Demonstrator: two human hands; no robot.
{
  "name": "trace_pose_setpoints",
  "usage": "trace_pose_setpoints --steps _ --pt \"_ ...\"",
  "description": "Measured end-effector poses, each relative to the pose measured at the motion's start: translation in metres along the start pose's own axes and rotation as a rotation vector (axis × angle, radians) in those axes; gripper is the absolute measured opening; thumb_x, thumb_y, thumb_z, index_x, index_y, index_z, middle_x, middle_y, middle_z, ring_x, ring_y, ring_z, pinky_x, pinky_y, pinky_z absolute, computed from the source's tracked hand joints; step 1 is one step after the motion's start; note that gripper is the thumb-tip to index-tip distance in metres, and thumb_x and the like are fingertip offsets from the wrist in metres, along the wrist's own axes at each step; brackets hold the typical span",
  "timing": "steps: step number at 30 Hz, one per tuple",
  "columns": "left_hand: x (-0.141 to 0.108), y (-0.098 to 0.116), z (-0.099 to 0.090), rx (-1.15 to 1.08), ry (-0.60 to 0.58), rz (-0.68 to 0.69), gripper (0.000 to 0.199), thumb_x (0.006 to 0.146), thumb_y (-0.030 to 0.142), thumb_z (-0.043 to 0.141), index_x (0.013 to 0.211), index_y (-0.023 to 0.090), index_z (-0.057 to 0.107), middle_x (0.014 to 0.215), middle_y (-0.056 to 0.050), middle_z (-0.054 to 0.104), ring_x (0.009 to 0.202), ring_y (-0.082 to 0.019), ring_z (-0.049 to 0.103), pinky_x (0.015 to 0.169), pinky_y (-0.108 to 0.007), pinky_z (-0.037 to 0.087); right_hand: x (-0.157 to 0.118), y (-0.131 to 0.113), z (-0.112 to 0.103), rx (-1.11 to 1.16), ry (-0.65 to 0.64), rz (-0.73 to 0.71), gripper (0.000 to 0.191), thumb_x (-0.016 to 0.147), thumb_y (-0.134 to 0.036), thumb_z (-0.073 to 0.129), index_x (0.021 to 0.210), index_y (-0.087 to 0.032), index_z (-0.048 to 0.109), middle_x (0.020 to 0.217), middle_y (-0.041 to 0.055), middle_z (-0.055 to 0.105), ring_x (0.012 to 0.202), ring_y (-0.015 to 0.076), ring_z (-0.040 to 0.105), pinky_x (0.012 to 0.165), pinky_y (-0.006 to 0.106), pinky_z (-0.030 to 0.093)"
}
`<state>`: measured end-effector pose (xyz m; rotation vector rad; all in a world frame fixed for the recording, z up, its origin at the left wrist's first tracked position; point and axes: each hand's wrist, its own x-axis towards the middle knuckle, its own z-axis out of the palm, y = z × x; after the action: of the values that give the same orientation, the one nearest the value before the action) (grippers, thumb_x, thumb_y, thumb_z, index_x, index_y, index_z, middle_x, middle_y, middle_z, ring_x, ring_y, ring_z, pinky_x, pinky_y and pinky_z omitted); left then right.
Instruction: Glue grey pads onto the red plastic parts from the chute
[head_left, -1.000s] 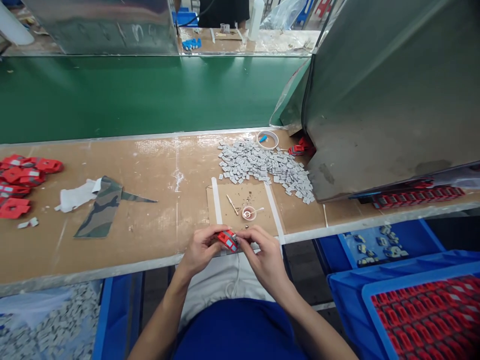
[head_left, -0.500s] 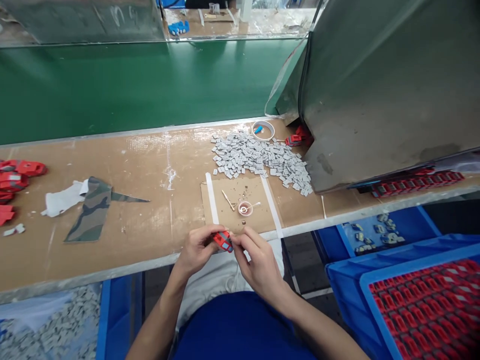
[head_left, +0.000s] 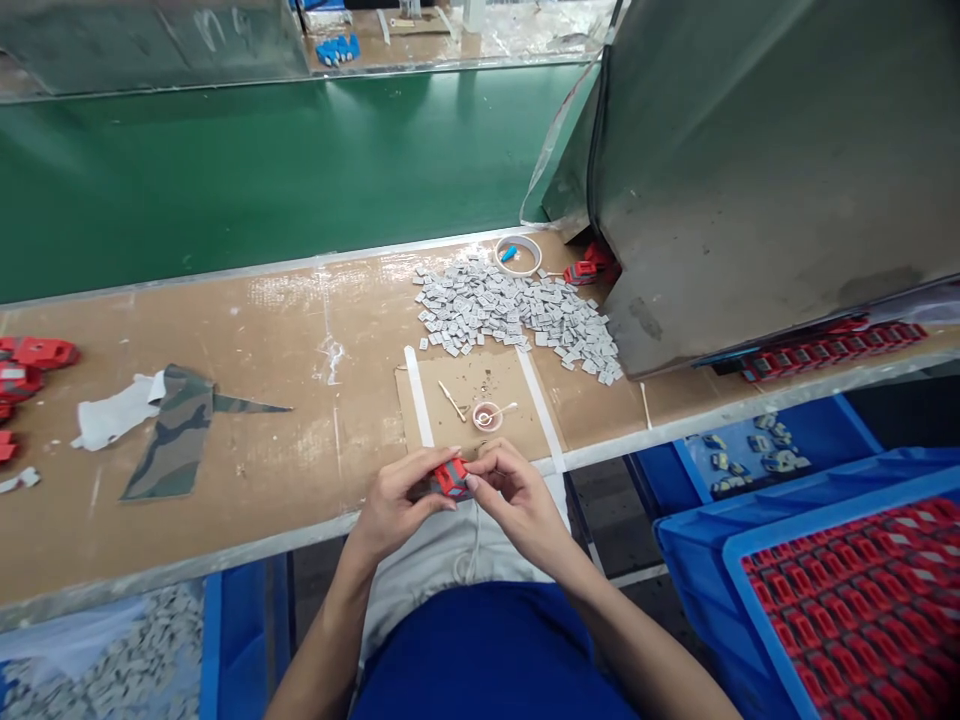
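Note:
At the table's front edge, a small red toy car [head_left: 451,478] with grey markings is held up between my hands. My left hand [head_left: 391,502] grips its left side with thumb and fingers. On the other end, the thumb and index finger of my right hand [head_left: 517,492] are closed against the car; the fingertips hide any small part there. Just beyond lies a cardboard mat [head_left: 499,375] fastened with white tape. It carries a small cup [head_left: 487,417] with a white swab in it and a thin pale stick [head_left: 452,401].
Many small grey pieces [head_left: 480,305] are heaped behind the mat, beside a tape roll [head_left: 517,256]. A metal housing [head_left: 750,200] rises at right. Camouflage cloth [head_left: 176,435] and red cars [head_left: 37,352] lie left. A blue crate [head_left: 739,560] of red cars stands lower right.
The red toy car has turned in my hands. My right thumb has come down onto its near right side, and my left thumb has moved below it. The view has shifted slightly.

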<state>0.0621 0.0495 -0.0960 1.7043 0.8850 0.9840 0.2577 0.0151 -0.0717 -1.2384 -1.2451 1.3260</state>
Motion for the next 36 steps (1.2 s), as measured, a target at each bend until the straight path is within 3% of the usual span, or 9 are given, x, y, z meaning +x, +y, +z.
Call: trace_pose_setpoints --steps 2,7,16,19,21,24,28,31,36 --pt "-0.001 0.0 0.0 0.019 0.001 -0.014 0.05 0.083 0.04 0.084 0.13 0.024 0.073 0.114 -0.013 0.08 0.1 -0.024 0.078 0.087 -0.031 0.063 -0.001 0.001 0.003 -0.053 0.029 -0.038 0.015 0.097 -0.034 0.065 0.091 -0.02 0.069 0.091 0.003 0.054 0.079 0.0148 0.059 0.067 0.026 0.052" --pt "-0.002 -0.001 -0.002 0.042 -0.034 -0.009 0.043 0.09 0.036 0.078 0.13 0.025 0.072 0.119 -0.013 0.08 0.106 -0.025 0.078 0.093 -0.033 0.062 -0.003 0.0 0.007 -0.254 0.063 -0.159 0.007 0.095 -0.019 0.061 0.091 -0.02 0.067 0.082 -0.0003 0.053 0.068 0.0121 0.05 0.061 0.024 0.042" --pt "-0.001 -0.007 -0.004 0.018 -0.089 0.061 0.038 0.091 0.025 0.076 0.13 0.024 0.072 0.124 -0.013 0.079 0.115 -0.025 0.076 0.1 -0.034 0.061 0.0 0.006 0.01 -0.305 0.011 -0.229 0.021 0.092 -0.013 0.056 0.075 -0.022 0.047 0.068 -0.0055 0.041 0.06 0.0104 0.041 0.056 0.023 0.031" --pt "-0.003 -0.005 -0.002 -0.004 -0.063 0.077 0.039 0.091 0.02 0.076 0.13 0.024 0.071 0.125 -0.012 0.078 0.119 -0.024 0.073 0.103 -0.032 0.059 -0.003 0.003 0.009 -0.355 0.031 -0.295 0.016 0.095 -0.013 0.056 0.081 -0.021 0.053 0.07 -0.0046 0.045 0.061 0.0113 0.044 0.057 0.024 0.035" --pt "-0.005 -0.001 0.001 -0.079 -0.028 0.056 0.039 0.092 0.02 0.076 0.13 0.024 0.07 0.126 -0.012 0.077 0.12 -0.023 0.073 0.103 -0.03 0.058 -0.007 0.001 0.008 -0.371 0.07 -0.343 0.006 0.097 -0.015 0.059 0.095 -0.021 0.061 0.076 -0.0024 0.052 0.066 0.0125 0.049 0.059 0.024 0.04" --pt "-0.01 0.008 0.009 -0.277 0.072 0.003 0.032 0.094 0.024 0.073 0.126 0.025 0.068 0.128 -0.012 0.074 0.117 -0.021 0.073 0.097 -0.029 0.061 -0.013 -0.001 0.007 -0.335 0.121 -0.353 0.025 0.095 -0.019 0.065 0.12 -0.022 0.061 0.097 0.004 0.061 0.078 0.0152 0.058 0.066 0.026 0.05" --pt "-0.014 0.022 0.023 -0.431 0.179 -0.01 0.024 0.095 0.025 0.071 0.118 0.025 0.064 0.125 -0.01 0.071 0.115 -0.021 0.072 0.09 -0.031 0.064 -0.018 -0.003 0.007 -0.234 0.043 -0.3 0.035 0.096 -0.022 0.065 0.13 -0.025 0.059 0.112 0.0081 0.063 0.091 0.0189 0.065 0.077 0.031 0.058" --pt "-0.015 0.031 0.027 -0.4 0.195 0.006 0.02 0.097 0.02 0.068 0.115 0.025 0.063 0.127 -0.011 0.072 0.118 -0.022 0.072 0.092 -0.033 0.063 -0.019 -0.005 0.005 -0.234 0.041 -0.319 0.037 0.099 -0.023 0.063 0.135 -0.025 0.057 0.12 0.0111 0.063 0.103 0.0219 0.067 0.082 0.034 0.06" --pt "-0.015 0.044 0.014 -0.095 0.136 -0.059 0.015 0.096 0.014 0.067 0.106 0.023 0.07 0.133 -0.012 0.07 0.126 -0.023 0.067 0.1 -0.033 0.058 -0.018 -0.011 -0.002 -0.264 0.037 -0.389 0.034 0.1 -0.021 0.063 0.133 -0.026 0.058 0.125 0.0124 0.064 0.114 0.0228 0.067 0.089 0.034 0.062"
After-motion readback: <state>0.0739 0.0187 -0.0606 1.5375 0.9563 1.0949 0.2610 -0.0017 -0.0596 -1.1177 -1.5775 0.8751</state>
